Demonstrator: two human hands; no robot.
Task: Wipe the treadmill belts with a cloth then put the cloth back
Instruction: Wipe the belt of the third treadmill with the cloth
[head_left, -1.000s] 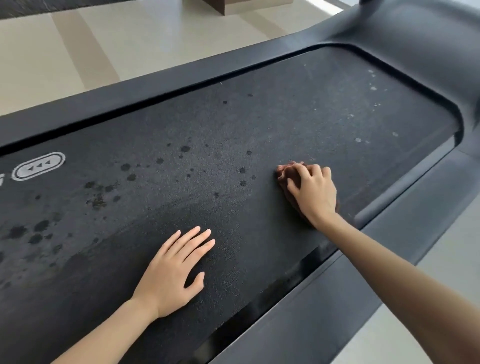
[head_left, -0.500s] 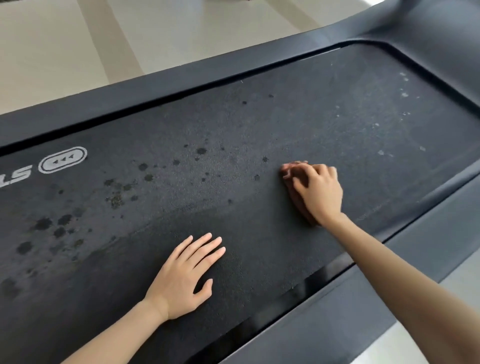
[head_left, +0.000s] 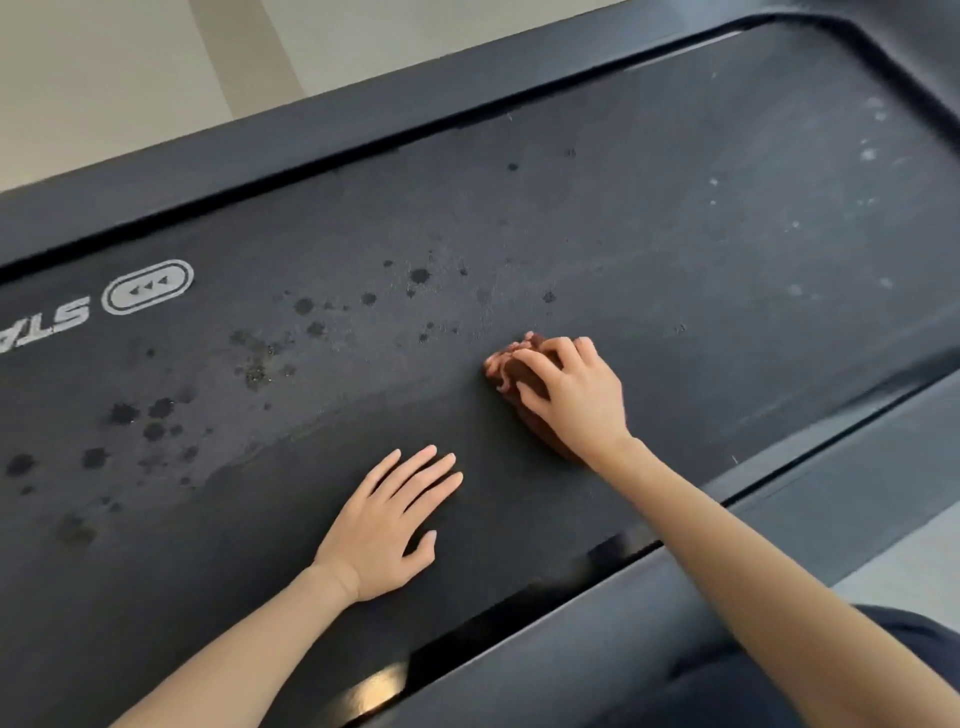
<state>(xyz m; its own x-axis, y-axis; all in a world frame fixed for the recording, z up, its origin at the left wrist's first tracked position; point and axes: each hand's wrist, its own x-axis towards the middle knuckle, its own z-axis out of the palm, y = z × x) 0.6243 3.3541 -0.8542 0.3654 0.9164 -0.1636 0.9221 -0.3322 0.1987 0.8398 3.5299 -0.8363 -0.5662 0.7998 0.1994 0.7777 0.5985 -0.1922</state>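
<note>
A dark treadmill belt (head_left: 675, 260) fills most of the view, running from the near left to the far right. The right hand (head_left: 576, 400) lies on top of a bunched reddish-brown cloth (head_left: 511, 364), its fingers curled over the wad and gripping it against the belt. The cloth sits about midway along the visible belt, nearer the near edge than the far one, and its crumpled end pokes out past the fingertips to the left.

The left hand (head_left: 387, 525) rests flat on the belt to the near left of the cloth, palm down, with straight fingers slightly fanned and the thumb out to the side (it holds nothing). The two hands are near each other but apart.

Dark wet-looking spots (head_left: 156, 410) are scattered over the left half of the belt. Pale specks (head_left: 870, 153) dot the far right end. A white oval mark with arrows (head_left: 148, 287) and white lettering (head_left: 47, 325) are printed at the left.

A black side rail (head_left: 779, 545) runs along the near edge, another rail (head_left: 363, 130) along the far edge. Beyond the far rail lies pale floor (head_left: 130, 78).
</note>
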